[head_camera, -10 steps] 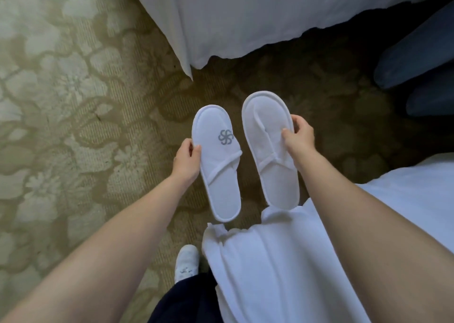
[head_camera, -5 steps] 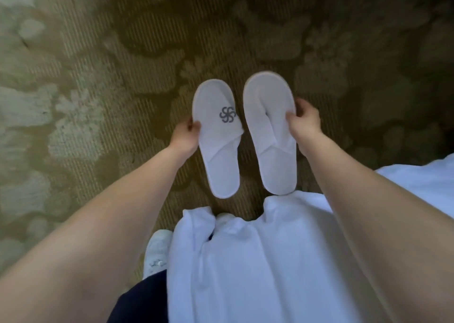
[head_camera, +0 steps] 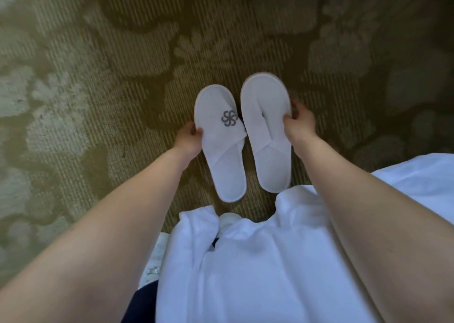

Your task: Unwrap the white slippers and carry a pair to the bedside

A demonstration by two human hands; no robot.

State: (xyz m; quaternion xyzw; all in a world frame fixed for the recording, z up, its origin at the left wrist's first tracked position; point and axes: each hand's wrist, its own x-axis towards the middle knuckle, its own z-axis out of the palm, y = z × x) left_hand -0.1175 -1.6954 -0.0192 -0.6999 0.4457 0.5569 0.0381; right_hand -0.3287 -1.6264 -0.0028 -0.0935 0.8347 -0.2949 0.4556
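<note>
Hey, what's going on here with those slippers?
A person is holding a pair of white slippers side by side over a patterned carpet, toes pointing away. The left hand grips the logo slipper by its outer edge, and the right hand grips the plain slipper the same way. No wrapping shows on either. Whether they touch the carpet can't be told.

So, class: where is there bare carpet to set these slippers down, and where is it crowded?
Bare carpet lies beyond the slippers and left of the left hand. Crowded towards the body: white cloth and a shoe.
</note>
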